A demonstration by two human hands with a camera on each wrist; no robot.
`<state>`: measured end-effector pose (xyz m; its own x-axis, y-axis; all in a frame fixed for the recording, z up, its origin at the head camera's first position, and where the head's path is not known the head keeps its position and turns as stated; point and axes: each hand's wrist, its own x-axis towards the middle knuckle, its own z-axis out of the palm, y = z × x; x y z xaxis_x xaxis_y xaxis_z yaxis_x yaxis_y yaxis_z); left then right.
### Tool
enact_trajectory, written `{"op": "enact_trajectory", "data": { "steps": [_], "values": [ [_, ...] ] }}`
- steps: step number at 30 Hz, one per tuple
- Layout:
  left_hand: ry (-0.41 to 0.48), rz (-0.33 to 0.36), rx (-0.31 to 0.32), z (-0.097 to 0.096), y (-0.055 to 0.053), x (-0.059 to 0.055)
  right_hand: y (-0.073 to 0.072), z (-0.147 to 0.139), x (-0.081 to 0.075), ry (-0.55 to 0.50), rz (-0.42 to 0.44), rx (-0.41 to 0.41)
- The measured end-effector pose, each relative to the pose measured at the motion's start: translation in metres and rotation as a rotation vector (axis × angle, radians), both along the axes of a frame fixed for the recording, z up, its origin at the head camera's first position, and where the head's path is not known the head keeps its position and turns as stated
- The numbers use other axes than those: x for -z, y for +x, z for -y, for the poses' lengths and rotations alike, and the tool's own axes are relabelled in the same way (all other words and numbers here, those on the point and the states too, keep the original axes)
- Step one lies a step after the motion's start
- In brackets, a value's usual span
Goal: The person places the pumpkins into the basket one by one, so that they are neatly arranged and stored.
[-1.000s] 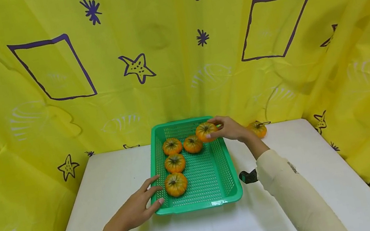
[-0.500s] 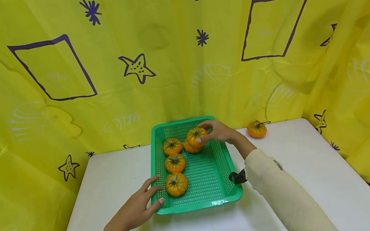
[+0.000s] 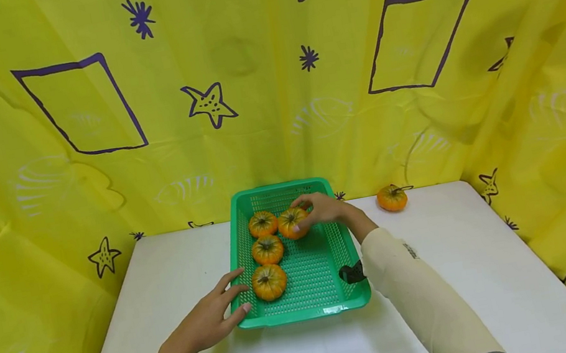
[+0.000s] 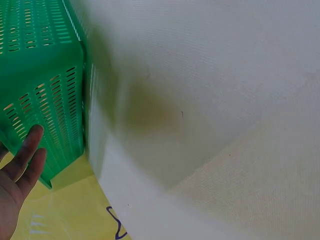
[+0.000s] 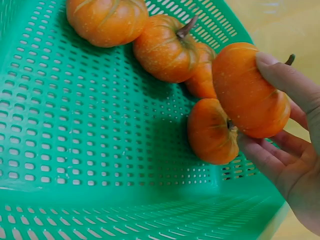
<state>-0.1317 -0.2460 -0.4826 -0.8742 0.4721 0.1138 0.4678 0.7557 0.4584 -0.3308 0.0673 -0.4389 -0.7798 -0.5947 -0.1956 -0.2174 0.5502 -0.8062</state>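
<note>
Centrally, low in the head view: a green basket (image 3: 332,294) on a white table (image 3: 162,267), backed by a yellow curtain (image 3: 34,182) printed with purple stars and squares.

Right hand (image 3: 323,208), just above the middle of the frame, reaching into the far end of the basket and pinching a small orange pumpkin (image 3: 292,223) between thumb and curled fingers. Seen closer in the right wrist view: thumb (image 5: 287,80) across the top of the held pumpkin (image 5: 250,90) at right of frame, fingers underneath, and a second pumpkin (image 5: 212,132) lying just below it on the basket's perforated floor (image 5: 100,125), touching it.

Three more pumpkins in a column along the basket's left side in the head view: far (image 3: 263,223), middle (image 3: 267,250), near (image 3: 270,281).

Left hand (image 3: 211,318), lower left of centre, spread and relaxed, fingertips resting against the basket's near left corner, holding nothing. Confirmed in the left wrist view: straight fingers (image 4: 22,157) at lower left of frame against the green wall (image 4: 50,100).

One further pumpkin (image 3: 391,198) alone on the table at upper right of the basket, well apart from it, near the curtain.
</note>
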Motion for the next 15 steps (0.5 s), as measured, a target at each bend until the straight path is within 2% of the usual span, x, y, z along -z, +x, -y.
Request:
{"op": "enact_trajectory", "data": {
  "steps": [7, 15],
  "values": [
    [0.005, 0.003, -0.003, 0.0, 0.0, 0.0, 0.003, 0.002, 0.002, 0.085, 0.039, -0.027],
    [0.003, 0.001, -0.002, -0.001, 0.0, 0.0, 0.004, 0.005, 0.011, 0.171, 0.029, -0.054]
  ]
}}
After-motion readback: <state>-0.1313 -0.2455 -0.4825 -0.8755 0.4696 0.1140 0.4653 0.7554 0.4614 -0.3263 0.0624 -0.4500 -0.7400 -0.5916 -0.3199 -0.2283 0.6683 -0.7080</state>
